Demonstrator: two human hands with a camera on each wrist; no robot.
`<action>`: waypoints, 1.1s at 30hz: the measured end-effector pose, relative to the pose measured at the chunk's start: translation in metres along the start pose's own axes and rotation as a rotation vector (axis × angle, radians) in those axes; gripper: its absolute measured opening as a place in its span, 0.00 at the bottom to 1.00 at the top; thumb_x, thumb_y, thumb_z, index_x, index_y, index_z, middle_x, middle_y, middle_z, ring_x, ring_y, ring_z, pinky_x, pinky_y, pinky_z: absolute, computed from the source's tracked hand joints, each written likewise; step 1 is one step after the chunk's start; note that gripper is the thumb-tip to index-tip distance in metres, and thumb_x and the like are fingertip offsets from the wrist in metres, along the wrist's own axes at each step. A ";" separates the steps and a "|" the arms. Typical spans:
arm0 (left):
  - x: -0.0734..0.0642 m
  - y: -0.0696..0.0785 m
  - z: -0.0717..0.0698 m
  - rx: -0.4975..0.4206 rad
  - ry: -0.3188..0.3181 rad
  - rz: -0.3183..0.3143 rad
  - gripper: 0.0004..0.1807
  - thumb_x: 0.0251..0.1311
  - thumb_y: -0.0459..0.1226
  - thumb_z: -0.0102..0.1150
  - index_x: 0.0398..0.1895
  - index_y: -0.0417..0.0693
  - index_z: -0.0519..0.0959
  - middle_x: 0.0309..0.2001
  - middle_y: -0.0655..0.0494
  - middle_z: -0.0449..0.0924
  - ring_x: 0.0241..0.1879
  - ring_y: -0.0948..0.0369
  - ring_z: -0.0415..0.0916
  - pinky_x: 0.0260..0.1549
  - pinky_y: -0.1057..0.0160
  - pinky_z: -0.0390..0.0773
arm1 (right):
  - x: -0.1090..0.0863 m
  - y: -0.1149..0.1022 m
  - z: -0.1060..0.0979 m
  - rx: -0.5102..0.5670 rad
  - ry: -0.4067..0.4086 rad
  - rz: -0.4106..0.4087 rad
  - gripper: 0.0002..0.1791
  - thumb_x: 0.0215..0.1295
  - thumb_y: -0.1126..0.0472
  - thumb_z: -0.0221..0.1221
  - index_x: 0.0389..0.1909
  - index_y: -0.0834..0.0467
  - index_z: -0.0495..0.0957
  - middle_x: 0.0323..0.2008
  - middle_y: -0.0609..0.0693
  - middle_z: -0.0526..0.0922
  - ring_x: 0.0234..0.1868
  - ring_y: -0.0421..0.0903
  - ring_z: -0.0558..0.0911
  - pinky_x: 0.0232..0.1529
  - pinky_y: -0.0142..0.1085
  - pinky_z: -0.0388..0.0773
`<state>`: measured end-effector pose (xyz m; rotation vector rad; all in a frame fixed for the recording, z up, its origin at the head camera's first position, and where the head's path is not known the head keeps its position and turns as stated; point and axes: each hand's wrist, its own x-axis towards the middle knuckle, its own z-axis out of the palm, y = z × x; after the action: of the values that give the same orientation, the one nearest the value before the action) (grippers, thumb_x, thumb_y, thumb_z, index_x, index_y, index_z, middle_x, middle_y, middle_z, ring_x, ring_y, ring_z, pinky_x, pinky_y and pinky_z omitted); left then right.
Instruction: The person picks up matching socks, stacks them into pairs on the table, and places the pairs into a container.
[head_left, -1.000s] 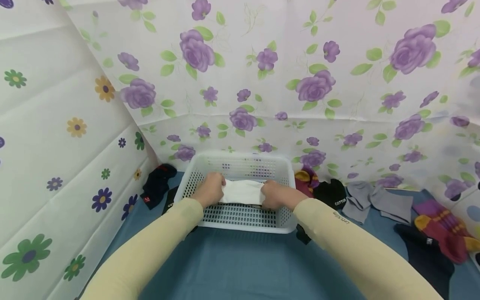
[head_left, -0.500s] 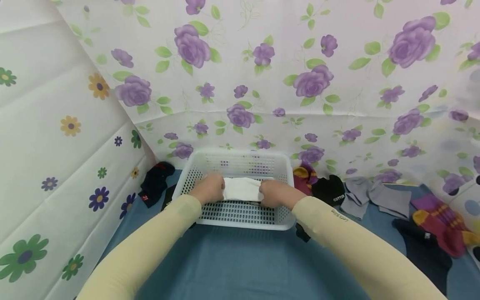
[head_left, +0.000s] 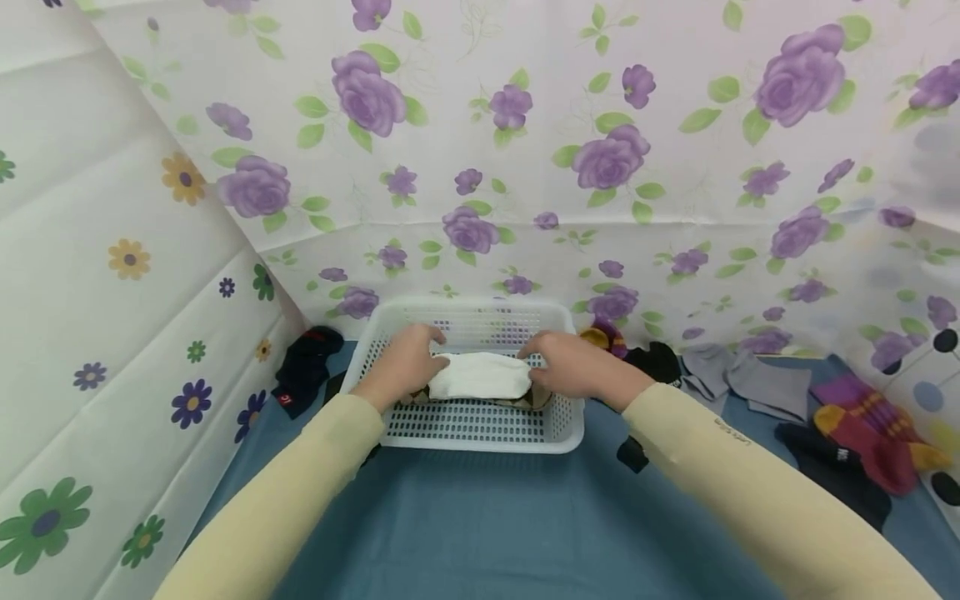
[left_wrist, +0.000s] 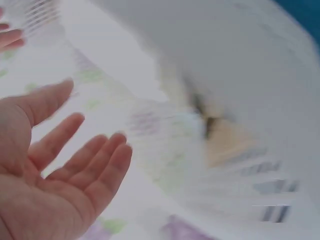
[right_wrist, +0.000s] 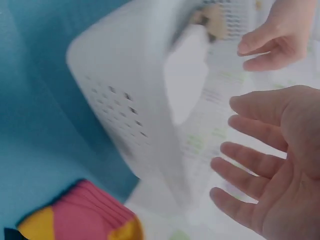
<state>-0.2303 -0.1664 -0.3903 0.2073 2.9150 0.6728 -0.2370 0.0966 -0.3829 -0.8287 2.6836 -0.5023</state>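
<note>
Left hand: The left hand (head_left: 405,362) was over the left part of the basket, just beside one end of the white cloth. Its fingers were loosely spread, with the thumb apart, and it held nothing.
Right hand: The right hand (head_left: 573,367) was near the other end of the white cloth. Its fingers were spread a little too, and it held nothing.
White cloth: The folded white cloth (head_left: 480,377) lay inside the basket, between the two hands. I could not tell if a fingertip touched it.
Brown patterned cloth: The brown patterned cloth (head_left: 542,396) peeked out from under the white one.
Basket: The white plastic basket (head_left: 480,447), full of little holes, stood upright on the blue sheet (head_left: 487,525).
Left of basket: A dark sock (head_left: 303,367) with a small red patch lay by the wall.
Right of basket: A black piece of cloth (head_left: 654,362) lay near two grey cloth pieces (head_left: 768,387). Farther right was a red, purple and yellow sock (head_left: 873,458), with a black sock (head_left: 832,471) beside it.
Sleeves: Both sleeves (head_left: 780,492) were pale yellow.
Back wall: A white sheet with purple roses (head_left: 450,167) hung behind the basket.
</note>
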 end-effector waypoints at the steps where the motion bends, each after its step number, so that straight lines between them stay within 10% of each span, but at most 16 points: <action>1: -0.004 0.005 -0.005 -0.009 0.052 0.019 0.20 0.61 0.44 0.58 0.55 0.46 0.75 0.52 0.48 0.78 0.20 0.60 0.72 0.25 0.61 0.73 | -0.005 0.000 -0.006 0.009 0.027 -0.009 0.19 0.66 0.54 0.55 0.57 0.52 0.75 0.61 0.51 0.72 0.61 0.49 0.73 0.55 0.45 0.74; 7: -0.039 0.038 -0.028 -0.023 0.365 0.186 0.16 0.61 0.44 0.58 0.50 0.51 0.78 0.51 0.51 0.78 0.48 0.56 0.77 0.42 0.56 0.78 | -0.045 -0.005 -0.038 0.001 0.267 -0.091 0.18 0.65 0.56 0.56 0.56 0.51 0.75 0.63 0.53 0.69 0.63 0.52 0.70 0.56 0.48 0.73; 15: -0.092 0.069 -0.019 0.013 0.583 0.428 0.15 0.58 0.42 0.62 0.48 0.51 0.79 0.49 0.55 0.80 0.49 0.59 0.78 0.45 0.59 0.79 | -0.102 -0.018 -0.046 -0.032 0.552 -0.171 0.19 0.62 0.56 0.60 0.55 0.51 0.76 0.63 0.51 0.70 0.64 0.50 0.68 0.56 0.48 0.73; 22: -0.117 0.079 0.018 -0.026 0.611 0.535 0.17 0.55 0.40 0.64 0.49 0.51 0.79 0.48 0.56 0.80 0.48 0.61 0.77 0.45 0.64 0.79 | -0.133 -0.017 -0.011 -0.030 0.716 -0.205 0.19 0.56 0.60 0.65 0.51 0.51 0.79 0.60 0.50 0.73 0.61 0.49 0.71 0.50 0.46 0.76; 33: -0.140 0.073 0.082 -0.075 0.542 0.579 0.12 0.56 0.43 0.64 0.44 0.57 0.80 0.47 0.64 0.76 0.47 0.69 0.72 0.44 0.72 0.75 | -0.162 0.002 0.057 -0.026 0.670 0.014 0.22 0.53 0.56 0.67 0.51 0.46 0.78 0.58 0.47 0.74 0.59 0.45 0.72 0.53 0.47 0.73</action>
<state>-0.0714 -0.0898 -0.4161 1.0368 3.3347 1.0546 -0.0889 0.1790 -0.4085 -0.7417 3.2955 -0.8722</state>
